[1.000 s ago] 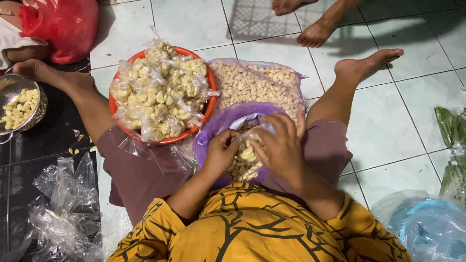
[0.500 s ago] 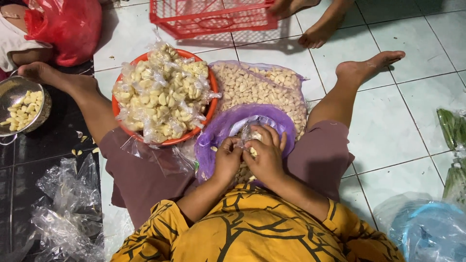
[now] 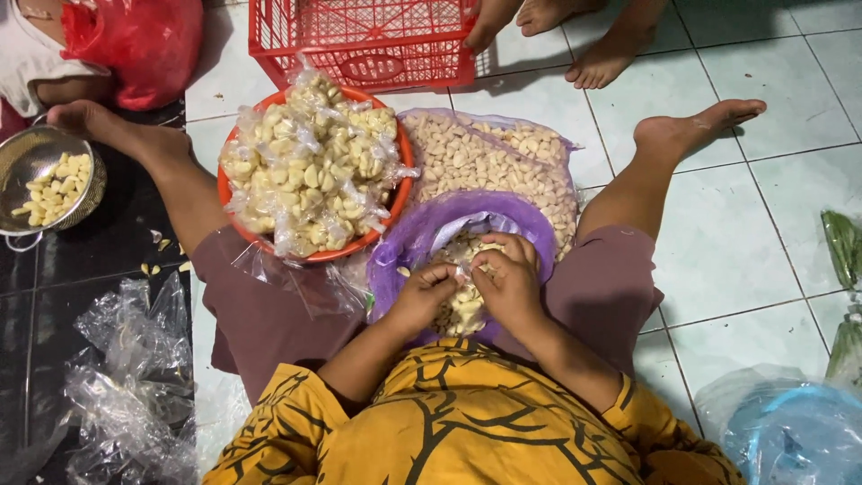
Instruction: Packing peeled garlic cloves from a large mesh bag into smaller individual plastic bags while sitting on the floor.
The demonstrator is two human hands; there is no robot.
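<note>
Both hands, left hand (image 3: 422, 292) and right hand (image 3: 510, 280), pinch a small clear bag (image 3: 467, 301) of peeled garlic over the purple bag (image 3: 422, 238) in the lap, the orange basin (image 3: 395, 202) of filled bags just far-left, within easy reach.

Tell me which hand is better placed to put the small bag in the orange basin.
Left, probably. The left hand sits on the side of the orange basin; the right hand would have to cross over. Both hold the small bag.

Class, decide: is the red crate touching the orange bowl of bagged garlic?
Cannot tell. In the head view, a garlic bag hides where the red crate meets the orange bowl.
</note>
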